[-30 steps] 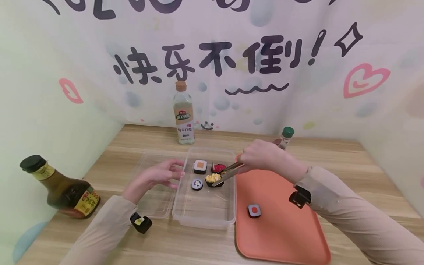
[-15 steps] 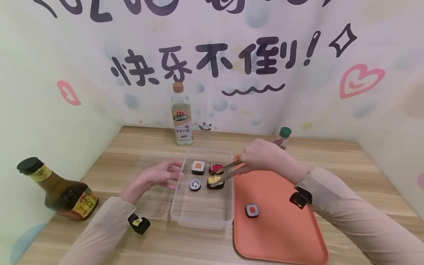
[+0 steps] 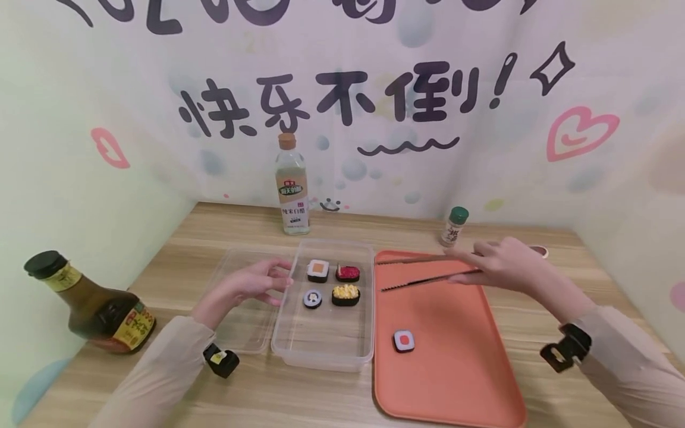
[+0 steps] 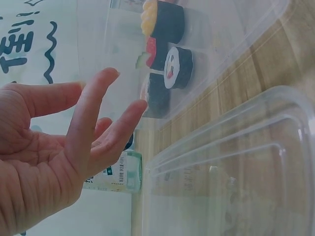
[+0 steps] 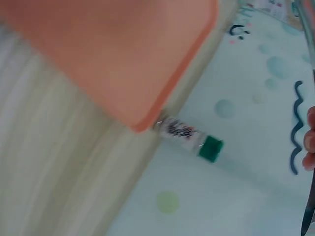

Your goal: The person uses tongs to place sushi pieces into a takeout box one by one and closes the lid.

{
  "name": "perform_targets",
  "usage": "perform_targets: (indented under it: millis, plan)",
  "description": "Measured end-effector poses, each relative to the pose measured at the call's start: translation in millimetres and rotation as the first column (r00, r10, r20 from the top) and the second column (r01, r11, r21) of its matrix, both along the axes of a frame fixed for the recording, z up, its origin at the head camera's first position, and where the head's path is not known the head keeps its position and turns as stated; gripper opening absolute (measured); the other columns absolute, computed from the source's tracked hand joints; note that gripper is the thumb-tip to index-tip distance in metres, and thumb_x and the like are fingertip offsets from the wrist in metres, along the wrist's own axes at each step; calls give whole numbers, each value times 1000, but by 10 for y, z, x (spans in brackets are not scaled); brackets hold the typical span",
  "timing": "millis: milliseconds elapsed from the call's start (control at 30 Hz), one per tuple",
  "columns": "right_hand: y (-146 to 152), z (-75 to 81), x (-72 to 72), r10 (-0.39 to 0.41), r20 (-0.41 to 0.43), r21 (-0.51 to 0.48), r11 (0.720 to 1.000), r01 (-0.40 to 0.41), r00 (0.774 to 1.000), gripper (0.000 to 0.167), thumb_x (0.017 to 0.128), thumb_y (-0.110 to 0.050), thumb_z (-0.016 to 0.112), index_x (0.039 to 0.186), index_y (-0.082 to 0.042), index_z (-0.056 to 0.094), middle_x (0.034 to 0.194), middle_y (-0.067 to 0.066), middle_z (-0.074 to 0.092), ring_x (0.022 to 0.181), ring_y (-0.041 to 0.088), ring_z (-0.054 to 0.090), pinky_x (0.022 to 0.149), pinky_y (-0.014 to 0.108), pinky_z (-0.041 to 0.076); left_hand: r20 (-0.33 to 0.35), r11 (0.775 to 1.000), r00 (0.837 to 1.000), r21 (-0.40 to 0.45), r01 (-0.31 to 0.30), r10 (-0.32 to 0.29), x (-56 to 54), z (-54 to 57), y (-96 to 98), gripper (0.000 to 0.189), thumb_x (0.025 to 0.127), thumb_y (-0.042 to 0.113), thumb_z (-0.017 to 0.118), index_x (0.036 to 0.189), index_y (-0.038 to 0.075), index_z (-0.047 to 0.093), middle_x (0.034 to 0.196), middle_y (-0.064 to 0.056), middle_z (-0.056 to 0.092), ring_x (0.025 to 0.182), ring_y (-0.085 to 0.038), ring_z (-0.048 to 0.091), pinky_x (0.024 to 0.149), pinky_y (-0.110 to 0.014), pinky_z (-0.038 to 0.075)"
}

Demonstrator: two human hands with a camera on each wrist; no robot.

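Note:
My left hand [image 3: 255, 282] touches the left side of a clear plastic box [image 3: 321, 336], fingers loosely spread; in the left wrist view they stand at its wall. Inside lie a square sushi roll with an orange centre [image 3: 318, 270], a red-topped sushi [image 3: 348, 273], a yellow-topped sushi [image 3: 345, 295] and a small round roll [image 3: 313, 299]. My right hand [image 3: 505, 264] holds metal tongs [image 3: 417, 260] over the orange tray [image 3: 449, 380], their arms apart with nothing between them. One red-centred sushi roll [image 3: 404, 341] lies on the tray. The right wrist view shows only fingertips and part of the tongs.
A clear lid [image 4: 221, 191] lies left of the box. A vinegar bottle [image 3: 292, 190] stands behind the box, a dark sauce bottle [image 3: 96, 309] at far left. A green-capped shaker [image 3: 453, 226] stands behind the tray. A printed cloth [image 3: 342, 107] hangs at the back.
The tongs have let go of the yellow-topped sushi, which stays in the box. My right hand has moved right with them, over the tray. The left hand stays at the box.

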State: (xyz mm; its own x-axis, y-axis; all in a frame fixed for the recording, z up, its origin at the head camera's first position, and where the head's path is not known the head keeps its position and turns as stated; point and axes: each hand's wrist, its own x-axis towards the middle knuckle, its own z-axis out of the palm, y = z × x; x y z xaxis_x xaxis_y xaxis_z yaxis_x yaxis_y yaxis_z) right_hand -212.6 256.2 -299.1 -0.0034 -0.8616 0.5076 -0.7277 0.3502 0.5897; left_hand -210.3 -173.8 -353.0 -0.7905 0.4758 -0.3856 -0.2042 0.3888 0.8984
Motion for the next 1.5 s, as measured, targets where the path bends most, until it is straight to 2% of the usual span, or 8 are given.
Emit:
perform_targets:
  millis: [167, 367, 733, 800, 900, 1067, 1267, 1500]
  plan:
    - [154, -188, 162, 107, 15, 3, 994, -107, 994, 45, 97, -44, 35, 121, -13, 57, 52, -4, 37, 41, 4, 23, 32, 13, 11, 18, 999, 999, -24, -32, 33, 19, 27, -8, 55, 93, 8, 48, 138, -7, 21, 136, -35, 32, 115, -43, 48, 79, -32, 59]
    - [185, -368, 263, 148, 107, 29, 988, -152, 983, 43, 97, -44, 35, 97, -10, 63, 53, -3, 43, 40, 7, 26, 32, 15, 14, 16, 999, 999, -23, -41, 41, 23, 48, -60, 56, 92, 7, 48, 138, -8, 20, 136, -36, 31, 114, -41, 49, 79, -31, 59]
    - [260, -544, 245, 45, 139, 116, 991, -61, 989, 47, 97, -47, 33, 102, -12, 64, 59, -3, 49, 40, 8, 26, 32, 15, 16, 19, 999, 999, -24, -44, 44, 50, 87, -49, 55, 93, 8, 47, 138, -8, 21, 134, -36, 32, 111, -36, 50, 78, -30, 59]
    - [263, -533, 248, 28, 122, 115, 992, -42, 992, 46, 97, -47, 32, 104, -14, 63, 58, -3, 47, 40, 8, 22, 31, 16, 16, 16, 999, 999, -25, -38, 39, 50, 88, -47, 56, 92, 8, 48, 138, -8, 21, 134, -36, 33, 111, -35, 50, 79, -30, 59]
    - [258, -464, 234, 31, 79, 93, 995, -38, 996, 47, 97, -45, 31, 125, -15, 55, 54, -3, 41, 40, 8, 17, 31, 16, 13, 17, 999, 999, -19, -28, 29, 41, 82, -64, 59, 91, 12, 53, 137, -8, 22, 133, -35, 34, 110, -33, 52, 80, -32, 59]
    - [206, -224, 190, 42, -22, 49, 998, -41, 999, 45, 98, -40, 31, 125, -12, 54, 51, -2, 33, 42, 7, 12, 31, 16, 8, 5, 1000, 1000, 0, 23, -23, 12, 56, -99, 65, 88, 21, 59, 136, -8, 24, 132, -35, 36, 106, -29, 55, 82, -33, 58]
    - [82, 5, 150, 42, -79, 47, 998, -38, 996, 47, 99, -37, 31, 132, -6, 46, 50, -2, 31, 44, 6, 13, 33, 15, 9, 24, 1000, 999, -16, -22, 23, 19, 67, -11, 57, 92, 11, 50, 138, -7, 21, 136, -35, 32, 115, -39, 49, 82, -33, 58]
    - [-304, 77, 149, 26, -45, -4, 1000, -26, 999, 48, 98, -43, 31, 95, -9, 64, 49, -1, 39, 40, 6, 12, 31, 17, 11, 28, 1000, 999, -10, -20, 21, 12, 40, 41, 55, 93, 7, 47, 138, -8, 20, 135, -36, 32, 115, -41, 48, 82, -34, 58]
